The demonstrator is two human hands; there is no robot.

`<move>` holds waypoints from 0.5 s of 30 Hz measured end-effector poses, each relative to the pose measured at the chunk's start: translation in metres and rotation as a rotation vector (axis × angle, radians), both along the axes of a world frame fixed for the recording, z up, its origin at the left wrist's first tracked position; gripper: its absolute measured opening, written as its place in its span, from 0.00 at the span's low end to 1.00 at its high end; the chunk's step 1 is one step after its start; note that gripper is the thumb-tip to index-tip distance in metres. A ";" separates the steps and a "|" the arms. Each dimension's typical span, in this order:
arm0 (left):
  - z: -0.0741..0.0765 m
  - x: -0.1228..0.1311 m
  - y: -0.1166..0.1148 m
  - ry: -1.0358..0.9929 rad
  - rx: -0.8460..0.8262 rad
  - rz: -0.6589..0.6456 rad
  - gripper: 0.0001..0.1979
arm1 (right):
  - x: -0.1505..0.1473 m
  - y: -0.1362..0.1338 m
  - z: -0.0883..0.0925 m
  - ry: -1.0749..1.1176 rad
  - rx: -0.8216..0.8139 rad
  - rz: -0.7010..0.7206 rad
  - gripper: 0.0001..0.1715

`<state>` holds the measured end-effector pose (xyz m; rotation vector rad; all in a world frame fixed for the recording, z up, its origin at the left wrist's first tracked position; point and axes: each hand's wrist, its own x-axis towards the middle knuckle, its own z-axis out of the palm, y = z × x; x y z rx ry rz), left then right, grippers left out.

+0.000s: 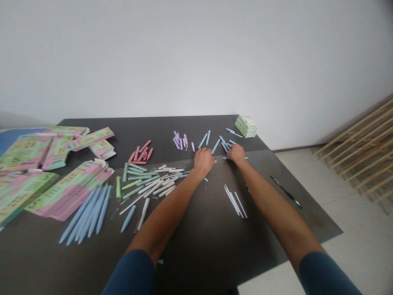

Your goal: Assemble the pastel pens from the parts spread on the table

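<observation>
Both my hands reach to the far right part of the dark table, among scattered light-blue pen barrels (215, 146). My left hand (204, 161) is closed, knuckles up, low over the tabletop; what its fingers hold is hidden. Just right of it, my right hand (236, 153) is closed with its fingers at a blue pen barrel (225, 144). Another thin blue piece (226, 158) shows on both sides under that hand. Nearer me lie several white refills (236, 201). Left of my left forearm spreads a pile of white and grey-green pen parts (162, 182).
Pink barrels (143, 153) and purple pieces (180, 141) lie in groups farther back. Printed cartons (75, 184) and a row of blue pens (86, 215) cover the left. A small green box stack (246, 126) stands at the back right corner. A black pen (286, 191) lies near the right edge.
</observation>
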<state>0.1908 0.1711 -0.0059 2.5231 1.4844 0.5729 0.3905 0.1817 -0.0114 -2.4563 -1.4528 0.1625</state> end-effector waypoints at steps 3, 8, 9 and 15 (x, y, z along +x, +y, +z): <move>0.004 -0.008 -0.002 -0.023 -0.020 0.017 0.13 | -0.004 -0.005 0.008 0.023 0.030 0.006 0.16; 0.015 -0.023 -0.007 -0.085 -0.038 0.048 0.15 | -0.029 -0.027 0.022 0.150 0.105 0.049 0.17; 0.018 -0.026 -0.009 -0.088 -0.036 0.052 0.16 | -0.036 -0.033 0.023 0.180 0.116 0.065 0.18; 0.024 -0.040 -0.023 -0.120 -0.024 0.076 0.16 | -0.073 -0.062 0.021 0.270 0.137 0.155 0.16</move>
